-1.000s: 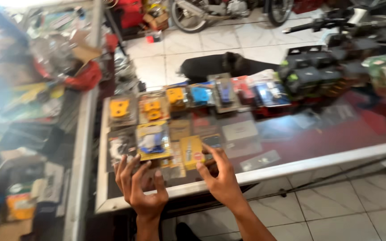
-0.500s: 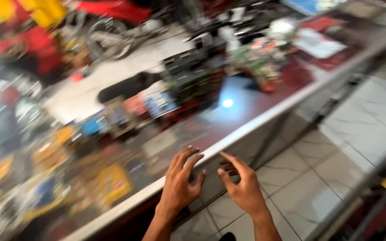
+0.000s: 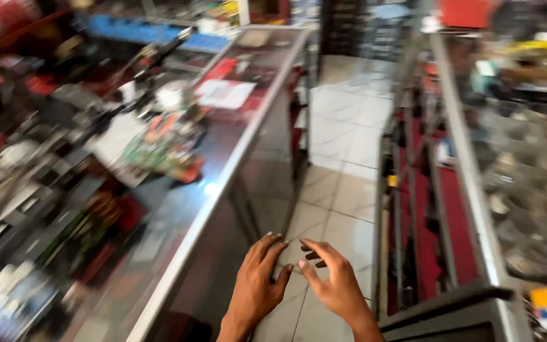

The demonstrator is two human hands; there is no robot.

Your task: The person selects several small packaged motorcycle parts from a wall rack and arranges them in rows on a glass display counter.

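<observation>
Hovering over tile floor (image 3: 343,158), both hands empty. Left hand (image 3: 257,288) flat, fingers spread, holding nothing; right hand (image 3: 333,285) just beside it, fingers loosely splayed, fingertips nearly touching left's. Left of fingers: glass counter (image 3: 223,158) with metal edge strip, top crowded with blurred packets. Right of fingers: metal shelf rack (image 3: 470,164), red lining. Ahead of fingertips: narrow aisle, pale glossy square tiles, open run between counter and rack.

Motion blur smears the goods (image 3: 159,142) on the bench (image 3: 223,171), so their kinds cannot be told. The bottom edge cuts off both wrists below the hands (image 3: 295,282). The right-hand shelf's (image 3: 527,190) contents are a grey blur.
</observation>
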